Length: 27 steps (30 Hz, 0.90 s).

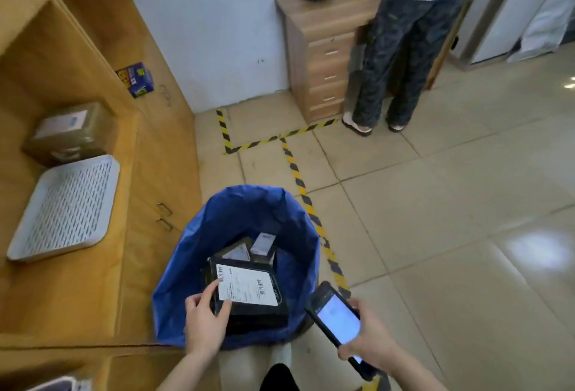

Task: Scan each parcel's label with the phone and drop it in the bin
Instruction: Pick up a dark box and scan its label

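Observation:
A black parcel (252, 300) with a white label hangs over the mouth of the bin lined with a blue bag (186, 269). My left hand (203, 319) grips the parcel's left edge, thumb on the label. Deeper inside the bin lie two other labelled parcels (249, 249). To the right of the bin, my right hand (367, 334) holds a phone (334, 317) in a dark case, its lit screen facing up. A brown labelled box (70, 132) sits on the wooden counter at the left.
A white perforated tray (65, 207) lies on the wooden counter (93, 297). Yellow-black tape (298, 179) runs across the tiled floor. A person (401, 48) stands at a drawer unit (317, 48) at the back. A blue packet (137, 79) is on the cabinet.

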### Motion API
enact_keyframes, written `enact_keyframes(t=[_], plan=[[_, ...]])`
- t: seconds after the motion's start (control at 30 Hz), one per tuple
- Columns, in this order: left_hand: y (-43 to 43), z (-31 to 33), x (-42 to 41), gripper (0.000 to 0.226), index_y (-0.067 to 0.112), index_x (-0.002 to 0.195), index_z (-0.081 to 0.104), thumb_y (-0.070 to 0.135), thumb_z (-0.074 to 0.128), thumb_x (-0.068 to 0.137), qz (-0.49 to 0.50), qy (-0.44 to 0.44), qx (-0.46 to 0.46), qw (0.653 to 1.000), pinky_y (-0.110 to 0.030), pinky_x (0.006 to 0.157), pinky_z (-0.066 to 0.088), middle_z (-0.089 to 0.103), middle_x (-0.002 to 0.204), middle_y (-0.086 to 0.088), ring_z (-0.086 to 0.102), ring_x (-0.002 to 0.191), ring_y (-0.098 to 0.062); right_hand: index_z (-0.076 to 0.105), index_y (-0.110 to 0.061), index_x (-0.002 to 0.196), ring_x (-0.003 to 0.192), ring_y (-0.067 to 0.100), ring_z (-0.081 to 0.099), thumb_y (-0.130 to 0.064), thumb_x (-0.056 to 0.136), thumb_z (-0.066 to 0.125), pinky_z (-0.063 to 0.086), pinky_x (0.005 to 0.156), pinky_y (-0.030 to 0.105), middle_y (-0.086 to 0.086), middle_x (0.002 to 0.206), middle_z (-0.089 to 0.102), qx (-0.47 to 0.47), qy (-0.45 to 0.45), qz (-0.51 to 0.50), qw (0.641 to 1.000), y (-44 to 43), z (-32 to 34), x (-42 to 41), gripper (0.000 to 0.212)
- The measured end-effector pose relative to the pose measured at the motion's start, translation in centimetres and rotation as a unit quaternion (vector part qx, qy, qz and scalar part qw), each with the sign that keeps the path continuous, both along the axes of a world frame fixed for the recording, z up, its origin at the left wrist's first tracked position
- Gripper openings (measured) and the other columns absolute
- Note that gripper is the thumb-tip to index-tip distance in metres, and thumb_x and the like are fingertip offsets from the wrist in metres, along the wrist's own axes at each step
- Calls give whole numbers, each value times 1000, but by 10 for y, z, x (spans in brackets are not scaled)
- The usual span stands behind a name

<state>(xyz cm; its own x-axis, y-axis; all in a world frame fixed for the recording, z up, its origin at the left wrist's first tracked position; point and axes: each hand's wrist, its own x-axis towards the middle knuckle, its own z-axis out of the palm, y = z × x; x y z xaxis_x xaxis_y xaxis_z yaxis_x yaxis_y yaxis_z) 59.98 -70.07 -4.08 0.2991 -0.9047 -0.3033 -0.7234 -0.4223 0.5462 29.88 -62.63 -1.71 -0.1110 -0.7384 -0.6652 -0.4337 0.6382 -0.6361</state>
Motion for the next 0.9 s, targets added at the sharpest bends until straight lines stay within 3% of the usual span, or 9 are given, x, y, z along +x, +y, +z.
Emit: enact_keyframes(t=[0.07, 0.13, 0.27, 0.4, 0.53, 0.7, 0.9], plan=[[-20, -12, 26, 46, 34, 134, 52, 33, 64, 90, 10, -15, 4, 1000, -38, 87, 46, 36, 113, 2, 44, 89, -13, 40, -27, 118, 96, 9, 52, -20, 51, 77, 46, 70, 18, -11, 104, 52, 14, 1, 18, 1000, -20, -5, 29, 78], [-41, -27, 49, 44, 33, 134, 52, 32, 63, 91, 21, -26, 14, 999, -37, 86, 46, 35, 114, 1, 44, 88, -14, 36, -33, 112, 94, 5, 51, -27, 47, 74, 42, 65, 14, -15, 102, 51, 36, 0, 23, 999, -42, -11, 56, 76], [-78, -57, 83, 44, 33, 134, 52, 31, 63, 91, 37, -34, 37, 998, -35, 82, 44, 32, 112, 2, 43, 83, -12, 40, -33, 113, 90, -4, 51, -24, 48, 76, 47, 71, 15, -17, 104, 52, 53, -12, 6, 998, -82, -33, 96, 75], [-97, -92, 97, 46, 34, 137, 49, 30, 61, 92, -5, -39, 59, 998, -30, 74, 47, 31, 118, 1, 52, 84, -15, 38, -32, 125, 101, 7, 51, -30, 43, 74, 44, 69, 18, -13, 113, 51, 69, 13, 22, 997, -119, -60, 122, 89], [-105, -137, 96, 51, 32, 139, 47, 32, 63, 91, -74, -48, 89, 992, -32, 86, 50, 29, 121, 2, 53, 92, -16, 38, -31, 125, 97, 12, 53, -28, 42, 73, 50, 69, 25, -13, 110, 52, 81, 35, 7, 996, -145, -100, 135, 90], [-115, -210, 94, 52, 26, 141, 45, 32, 61, 92, -142, -69, 147, 977, -35, 89, 50, 27, 124, -3, 49, 102, -24, 36, -28, 133, 108, 19, 52, -27, 42, 75, 49, 91, 45, -8, 119, 52, 121, 47, 6, 991, -170, -174, 147, 98], [-137, -286, 99, 48, 23, 138, 43, 31, 59, 93, -139, -117, 191, 965, -41, 84, 51, 26, 121, -8, 48, 96, -29, 32, -29, 138, 103, 19, 53, -24, 54, 80, 43, 97, 46, -8, 121, 50, 187, 70, 36, 979, -185, -264, 162, 97]])
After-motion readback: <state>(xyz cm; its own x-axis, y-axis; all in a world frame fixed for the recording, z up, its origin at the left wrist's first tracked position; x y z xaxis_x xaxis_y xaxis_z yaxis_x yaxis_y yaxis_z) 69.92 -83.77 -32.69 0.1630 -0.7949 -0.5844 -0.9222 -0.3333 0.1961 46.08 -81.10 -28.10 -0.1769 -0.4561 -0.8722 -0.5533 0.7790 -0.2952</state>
